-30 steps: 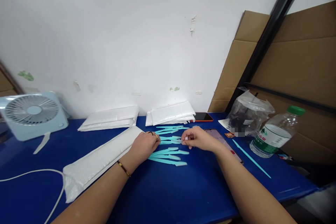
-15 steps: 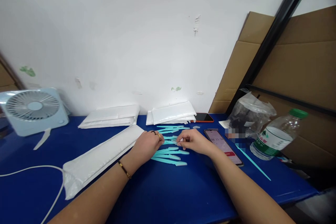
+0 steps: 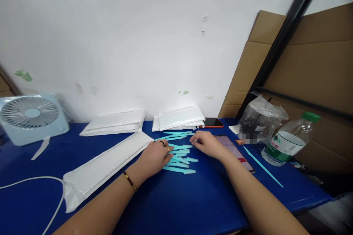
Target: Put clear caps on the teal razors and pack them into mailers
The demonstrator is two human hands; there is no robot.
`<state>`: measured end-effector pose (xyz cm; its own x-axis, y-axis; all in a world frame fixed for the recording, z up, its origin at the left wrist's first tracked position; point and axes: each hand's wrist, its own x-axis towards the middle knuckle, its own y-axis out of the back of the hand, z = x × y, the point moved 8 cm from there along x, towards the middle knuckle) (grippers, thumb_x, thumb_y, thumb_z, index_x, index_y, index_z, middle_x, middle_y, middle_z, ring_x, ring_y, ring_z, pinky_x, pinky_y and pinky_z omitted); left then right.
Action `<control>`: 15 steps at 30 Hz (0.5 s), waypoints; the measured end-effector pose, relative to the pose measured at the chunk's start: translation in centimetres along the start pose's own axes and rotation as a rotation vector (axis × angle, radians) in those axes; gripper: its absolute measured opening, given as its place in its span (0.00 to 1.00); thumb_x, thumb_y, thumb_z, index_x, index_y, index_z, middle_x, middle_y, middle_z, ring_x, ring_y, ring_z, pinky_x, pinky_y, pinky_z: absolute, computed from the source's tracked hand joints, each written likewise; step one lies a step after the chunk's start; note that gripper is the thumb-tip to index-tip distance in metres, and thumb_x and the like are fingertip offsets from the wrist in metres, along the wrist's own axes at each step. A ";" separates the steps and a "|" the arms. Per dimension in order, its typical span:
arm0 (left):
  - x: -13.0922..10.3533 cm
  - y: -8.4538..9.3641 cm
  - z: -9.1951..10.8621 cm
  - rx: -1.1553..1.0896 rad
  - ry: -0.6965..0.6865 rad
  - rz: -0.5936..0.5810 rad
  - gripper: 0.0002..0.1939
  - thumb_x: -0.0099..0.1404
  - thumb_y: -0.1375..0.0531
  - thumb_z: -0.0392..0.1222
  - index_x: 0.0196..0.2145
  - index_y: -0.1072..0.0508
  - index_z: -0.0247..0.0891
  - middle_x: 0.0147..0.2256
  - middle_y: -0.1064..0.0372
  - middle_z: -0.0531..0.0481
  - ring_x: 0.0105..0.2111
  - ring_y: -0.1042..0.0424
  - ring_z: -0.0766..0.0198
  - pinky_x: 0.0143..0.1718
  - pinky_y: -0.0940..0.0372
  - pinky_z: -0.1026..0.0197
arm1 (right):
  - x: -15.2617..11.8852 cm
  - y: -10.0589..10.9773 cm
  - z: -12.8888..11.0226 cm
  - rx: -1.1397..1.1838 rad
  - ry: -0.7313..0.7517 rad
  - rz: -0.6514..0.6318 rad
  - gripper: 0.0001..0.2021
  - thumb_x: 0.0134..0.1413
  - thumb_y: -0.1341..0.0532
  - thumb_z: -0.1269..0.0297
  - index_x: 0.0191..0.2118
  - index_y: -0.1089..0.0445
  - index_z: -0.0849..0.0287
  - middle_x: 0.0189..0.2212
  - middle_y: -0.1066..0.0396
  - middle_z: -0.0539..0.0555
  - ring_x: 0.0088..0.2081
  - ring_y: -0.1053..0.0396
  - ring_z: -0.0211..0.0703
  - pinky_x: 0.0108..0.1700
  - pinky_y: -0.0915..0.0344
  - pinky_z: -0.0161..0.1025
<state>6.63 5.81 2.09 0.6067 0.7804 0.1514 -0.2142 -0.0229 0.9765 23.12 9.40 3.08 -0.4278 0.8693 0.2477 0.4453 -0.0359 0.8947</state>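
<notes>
Several thin turquoise plastic sticks [image 3: 180,170] lie in small groups on the blue table [image 3: 171,205]. My left hand [image 3: 156,154], with rings and a bracelet, rests over the left ends of the middle sticks, its fingers bent and touching them; what it grips, if anything, is hidden. My right hand [image 3: 205,144] is at the right ends of the upper sticks, fingers curled together, and anything between the fingertips is too small to name. A phone [image 3: 234,150] showing a timer lies just right of it. One more turquoise stick [image 3: 263,167] lies farther right.
White padded packets [image 3: 114,122] and another white stack [image 3: 180,118] sit by the wall. A long white packet [image 3: 104,169] lies left of my left hand. A fan [image 3: 34,117] and cable [image 3: 59,205] are at left; a bottle [image 3: 288,141] and bagged cup [image 3: 261,119] at right.
My right hand has moved slightly right and up, away from the middle sticks. My left hand has shifted slightly down, and more of the middle sticks show between the hands.
</notes>
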 end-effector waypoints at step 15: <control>0.0 -1.1 -1.6 -0.051 0.036 0.052 0.29 0.64 0.53 0.57 0.58 0.44 0.40 0.58 0.47 0.43 0.58 0.49 0.55 0.56 0.52 0.52 | 0.7 -1.6 1.6 -0.088 -0.012 -0.021 0.20 0.53 0.52 0.77 0.44 0.29 0.55 0.36 0.37 0.55 0.36 0.35 0.39 0.40 0.40 0.33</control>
<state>5.65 6.89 0.73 0.5661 0.8009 0.1953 -0.2841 -0.0329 0.9582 23.33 10.86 1.23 -0.4263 0.8763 0.2246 0.3655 -0.0603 0.9289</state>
